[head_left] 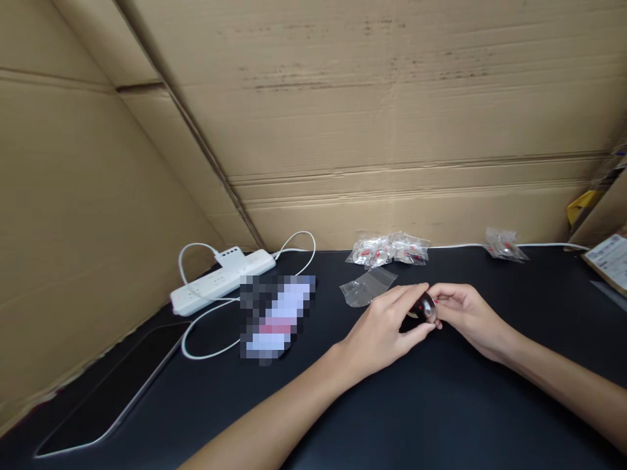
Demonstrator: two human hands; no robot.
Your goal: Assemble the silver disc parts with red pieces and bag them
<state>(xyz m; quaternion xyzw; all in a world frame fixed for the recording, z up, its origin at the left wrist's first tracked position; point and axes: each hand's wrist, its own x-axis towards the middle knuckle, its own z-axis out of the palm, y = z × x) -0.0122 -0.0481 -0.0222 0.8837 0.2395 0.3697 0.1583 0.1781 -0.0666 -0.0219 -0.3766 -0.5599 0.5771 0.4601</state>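
Note:
My left hand (379, 326) is closed around the edge of a shiny, dark, rounded object (425, 307), thumb below and fingers above. What kind of thing it is I cannot make out. At its right side, the fingers of my right hand (463, 313) pinch together near a tiny red piece (437, 301), mostly covered by the fingertips. Both hands are just above the black tabletop (416, 405). Behind my left hand lies a clear plastic bag (368, 288), flat and crumpled.
Clear packets (386, 249) with red bits lie by the cardboard wall (382, 130), another packet (505, 245) to their right. On the left are a white power strip (223, 282) with cables, a pixelated phone-like shape (279, 316) and a dark flat panel (117, 391). A labelled parcel (610, 261) is at right.

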